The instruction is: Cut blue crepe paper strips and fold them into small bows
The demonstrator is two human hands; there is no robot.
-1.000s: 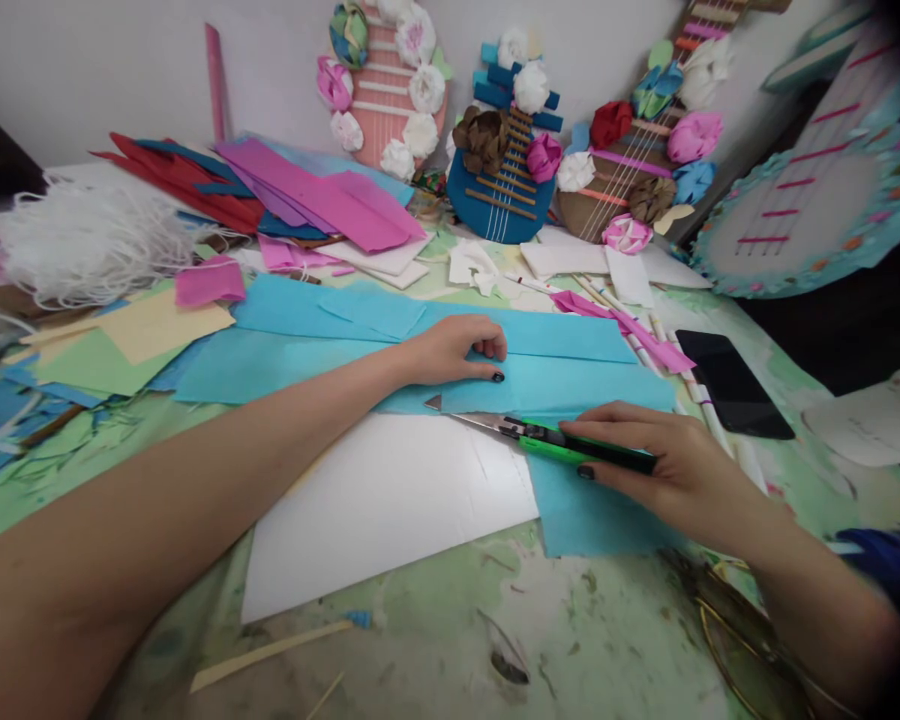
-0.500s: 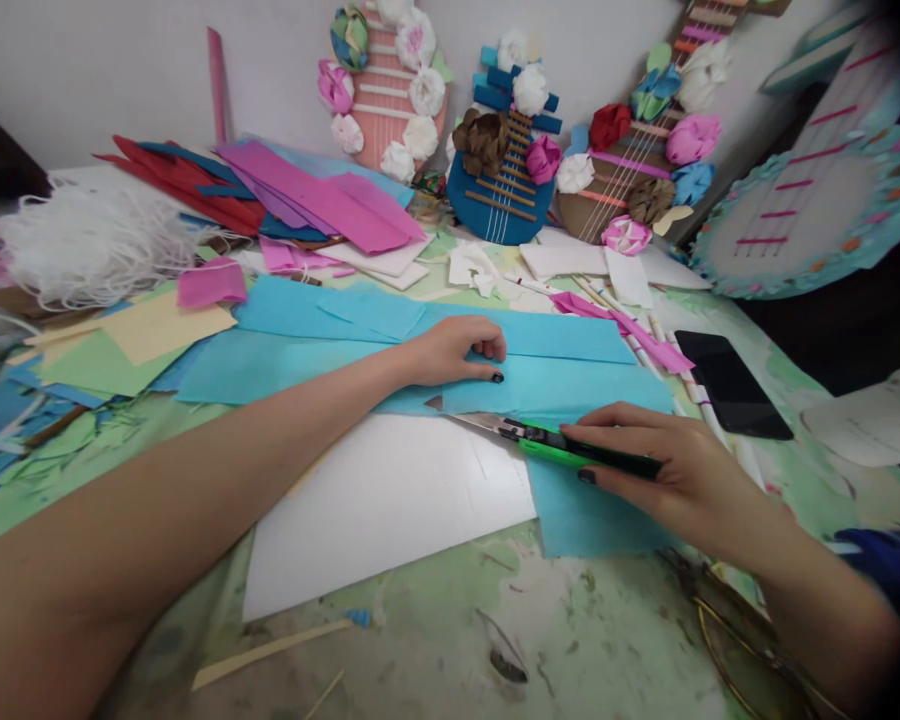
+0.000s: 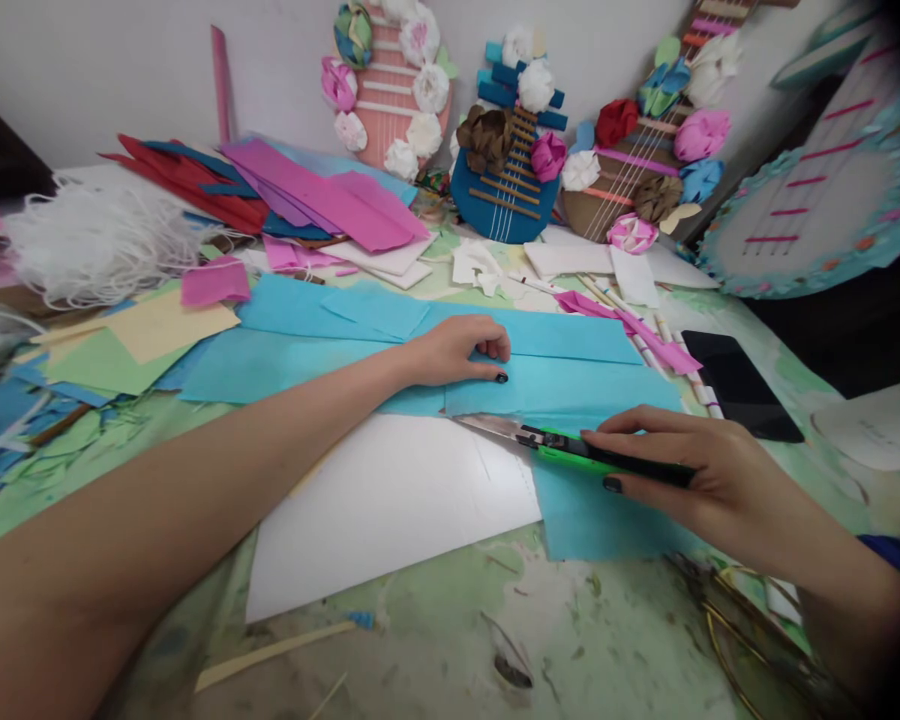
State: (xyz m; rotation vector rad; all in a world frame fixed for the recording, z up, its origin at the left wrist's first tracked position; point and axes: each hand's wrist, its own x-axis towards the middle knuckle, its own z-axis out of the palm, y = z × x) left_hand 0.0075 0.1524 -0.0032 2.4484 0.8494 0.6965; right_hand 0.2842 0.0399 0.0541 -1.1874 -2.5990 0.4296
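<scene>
While right hand point(image 3: 709, 468) pinches cutter point(image 3: 570, 452), blue paper point(image 3: 585, 385) beneath left hand point(image 3: 461, 350) (curled, thumb apart)

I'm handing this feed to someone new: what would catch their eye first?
Likely the green cutter in the right hand, its blade at the near edge of the blue paper. That bright paper, spread beneath the left hand, comes next. Then the flower-decked model guitars along the back.

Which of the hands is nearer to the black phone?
Right. The right hand is close in front of the phone; the left hand is farther off, on the blue paper.
</scene>
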